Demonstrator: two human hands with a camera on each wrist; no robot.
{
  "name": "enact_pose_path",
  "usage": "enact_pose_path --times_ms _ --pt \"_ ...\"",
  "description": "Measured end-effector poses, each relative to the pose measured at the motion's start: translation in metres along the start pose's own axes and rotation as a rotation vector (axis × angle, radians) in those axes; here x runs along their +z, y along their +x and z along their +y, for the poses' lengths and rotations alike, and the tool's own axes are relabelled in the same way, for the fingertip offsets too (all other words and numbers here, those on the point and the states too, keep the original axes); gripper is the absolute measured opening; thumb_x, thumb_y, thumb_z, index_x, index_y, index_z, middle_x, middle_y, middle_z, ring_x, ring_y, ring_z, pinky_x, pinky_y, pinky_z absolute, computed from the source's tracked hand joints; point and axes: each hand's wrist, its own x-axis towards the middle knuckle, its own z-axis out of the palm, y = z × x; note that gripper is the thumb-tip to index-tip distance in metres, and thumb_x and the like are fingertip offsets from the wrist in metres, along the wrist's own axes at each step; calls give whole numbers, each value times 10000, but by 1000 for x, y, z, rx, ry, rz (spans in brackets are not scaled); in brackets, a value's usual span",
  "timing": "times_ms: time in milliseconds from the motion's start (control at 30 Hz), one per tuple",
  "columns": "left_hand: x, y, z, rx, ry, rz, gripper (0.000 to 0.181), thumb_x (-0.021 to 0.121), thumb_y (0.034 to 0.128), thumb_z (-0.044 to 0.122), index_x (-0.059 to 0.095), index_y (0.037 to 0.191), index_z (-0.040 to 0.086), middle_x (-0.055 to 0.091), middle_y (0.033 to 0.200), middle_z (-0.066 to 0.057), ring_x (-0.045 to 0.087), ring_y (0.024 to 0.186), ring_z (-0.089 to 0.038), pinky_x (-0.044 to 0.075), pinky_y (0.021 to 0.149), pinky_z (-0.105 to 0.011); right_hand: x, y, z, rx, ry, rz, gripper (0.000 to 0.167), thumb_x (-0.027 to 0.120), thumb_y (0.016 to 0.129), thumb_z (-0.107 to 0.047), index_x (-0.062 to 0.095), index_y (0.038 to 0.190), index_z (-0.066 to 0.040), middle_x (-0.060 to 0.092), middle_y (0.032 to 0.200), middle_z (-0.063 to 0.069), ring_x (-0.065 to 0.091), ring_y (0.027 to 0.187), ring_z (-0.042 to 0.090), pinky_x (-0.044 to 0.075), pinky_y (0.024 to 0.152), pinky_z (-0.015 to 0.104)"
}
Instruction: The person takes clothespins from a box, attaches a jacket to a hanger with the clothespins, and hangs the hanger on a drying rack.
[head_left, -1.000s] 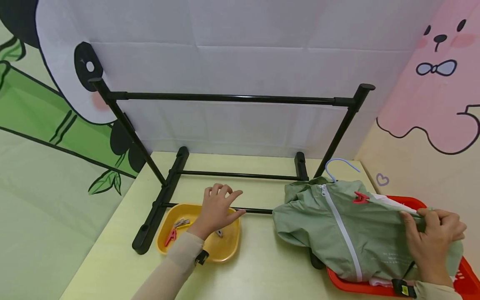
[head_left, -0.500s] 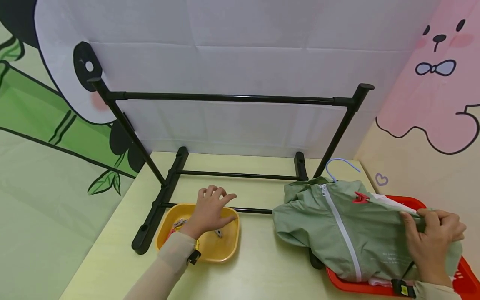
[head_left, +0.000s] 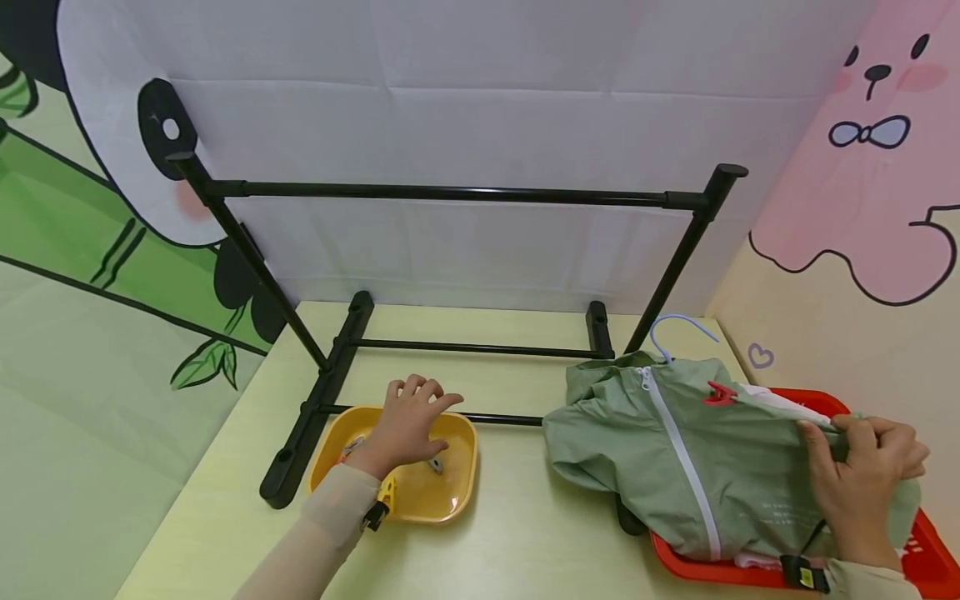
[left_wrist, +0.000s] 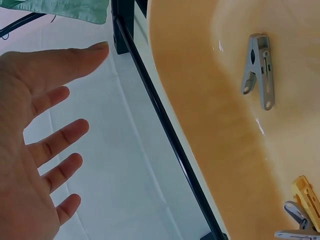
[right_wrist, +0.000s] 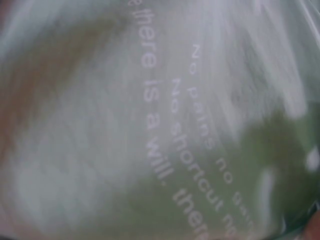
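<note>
At lower centre of the head view, the left hand (head_left: 403, 429), empty, fingers spread, hangs over the yellow basin (head_left: 450, 502); at lower right the right hand (head_left: 862, 475) pinches the green jacket (head_left: 742, 475). Left wrist view: grey clip (left_wrist: 265, 77) in the basin, upper right, rightward of the nearer left hand; long axis near vertical. Right wrist view: blurred jacket lettering (right_wrist: 152, 90).

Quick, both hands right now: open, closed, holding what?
Left hand: open, holding nothing.
Right hand: closed, holding the jacket.

Indoor corner with nursery-like decor: pink bear print (head_left: 855, 196), black clothes rack (head_left: 457, 192)
</note>
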Motion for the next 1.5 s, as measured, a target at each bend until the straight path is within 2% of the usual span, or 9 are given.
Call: enact_pose_path --times_ms 200,333,467,567,700,800,900,1167,1500 --pt "0 -2 -2 -23 0 -60 624 869 718 260 629 1293 224 542 1102 -19 439 1104 -288 324 931 -539 -2 1 -6 -17 19 6 877 464 891 -724 474 935 152 307 1005 358 128 1084 80 59 919 511" --pt "2 -3 -4 -27 -5 -73 630 881 708 235 630 1285 217 540 1094 -24 437 1096 -288 321 934 -543 -1 1 -1 -20 13 3 872 461 885 -731 473 932 140 308 1007 353 129 1081 92 62 906 513" --pt "4 -5 -7 -19 -15 -84 632 906 689 206 641 1263 202 544 1082 -35 438 1082 -295 318 930 -554 0 -1 10 -1 -18 -16 884 436 880 -745 480 956 135 318 1025 349 293 1067 327 65 924 516" --pt "6 -6 -11 -17 -12 -105 622 920 682 215 653 1244 198 546 1068 -31 438 1071 -290 316 930 -549 0 -4 17 10 -39 -28 893 423 877 -753 488 970 133 326 1030 345 247 1044 508 68 930 513" --pt "10 -8 -18 -22 -11 -135 615 933 672 275 667 1220 190 544 1030 -19 434 1057 -285 317 926 -540 0 -5 20 14 -32 -27 891 436 868 -756 497 964 128 331 1030 342 269 1067 336 69 922 507" --pt "11 -9 -21 -25 -13 -149 623 941 658 312 673 1206 189 542 1011 -11 432 1051 -284 320 920 -536 0 -4 18 13 -20 -26 889 444 867 -752 495 964 130 328 1032 344 186 1096 154 65 918 501" --pt "10 -10 -24 -23 -16 -160 630 943 650 334 676 1203 191 536 991 -3 430 1043 -283 323 914 -529 0 -2 11 5 -4 -13 890 450 869 -747 487 955 138 322 1022 350 126 1095 77 61 911 494" --pt "12 -10 -31 1 3 -220 606 922 680 356 684 1211 190 551 992 -11 439 1053 -296 330 931 -533 -3 0 -5 -18 19 7 867 464 889 -722 472 924 145 316 1003 355 130 1076 62 57 887 499" --pt "18 -12 -39 76 38 -269 637 921 678 357 675 1240 185 590 1028 -28 464 1053 -293 359 925 -509 0 -5 19 6 -14 -8 875 453 871 -747 496 955 123 329 1031 345 124 1093 70 67 904 495"
